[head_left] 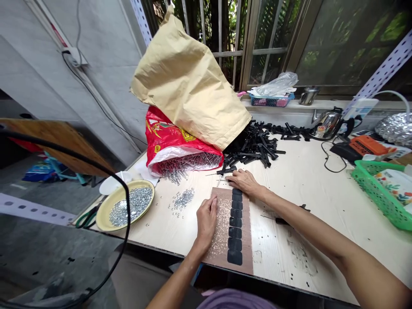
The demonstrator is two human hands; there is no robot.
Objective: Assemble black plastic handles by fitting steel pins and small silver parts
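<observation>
Centrally placed on table (309, 184): one brown board (246, 244), bearing six black pieces (235, 223) in a single column down its right half. Resting flat on board's left edge: left hand (207, 221), palm down, fingers loosely curled, pressing rather than gripping. Reaching to board's 12 o'clock end: right hand (245, 181), forearm stretched in from 4 o'clock, fingers bent at topmost black piece; whether pinching anything, cannot tell. At 10 o'clock from board: small scatter of silver nuts (183, 199), beyond it one yellow plate (113, 205) heaped with same. At 11 o'clock: one red bag (167, 139) spilling long nails, one tan paper sack (189, 86) atop. At 12 to 1 o'clock: heap of black plastic parts (254, 146), too many to count. At 3 o'clock: one green basket (370, 176).
</observation>
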